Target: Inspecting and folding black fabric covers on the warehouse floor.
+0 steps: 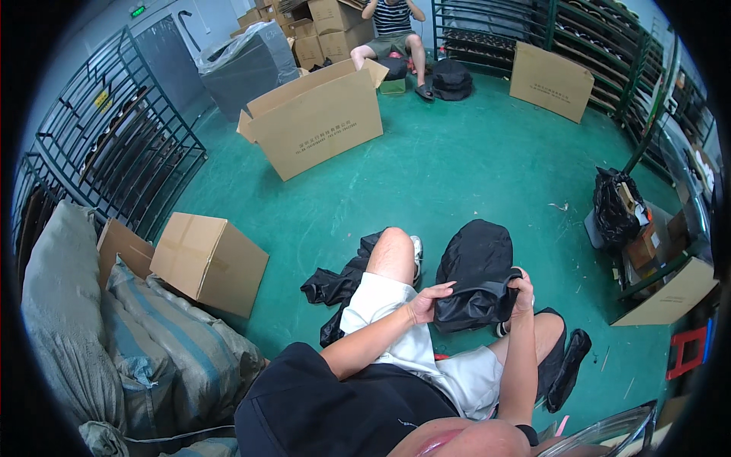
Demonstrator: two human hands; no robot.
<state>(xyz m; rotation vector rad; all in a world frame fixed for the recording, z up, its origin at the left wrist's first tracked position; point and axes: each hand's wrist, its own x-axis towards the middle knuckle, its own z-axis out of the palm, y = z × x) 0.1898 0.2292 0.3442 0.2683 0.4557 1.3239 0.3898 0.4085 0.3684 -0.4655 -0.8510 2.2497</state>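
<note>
A black fabric bag (pixel 475 255) with a rounded far end is stretched between my hands, in front of my knees. My left hand (pixel 432 301) pinches its near left edge between thumb and fingers. At the near right corner, my right hand (pixel 522 292) has its fingers closed round the edge. The near part of the cloth hangs in folds between the hands. Crumpled black fabric (pixel 331 286) lies on the floor beside my left leg. Another dark bundle (pixel 569 369) lies by my right leg.
A large open carton (pixel 316 122) stands ahead, a smaller carton (pixel 209 259) and stuffed woven sacks (pixel 175 335) at left. Right are a bin with a black liner (pixel 617 206) and a red stool (pixel 687 353). Another person (pixel 392 30) sits at the back. Metal racks (pixel 114 145) line the room.
</note>
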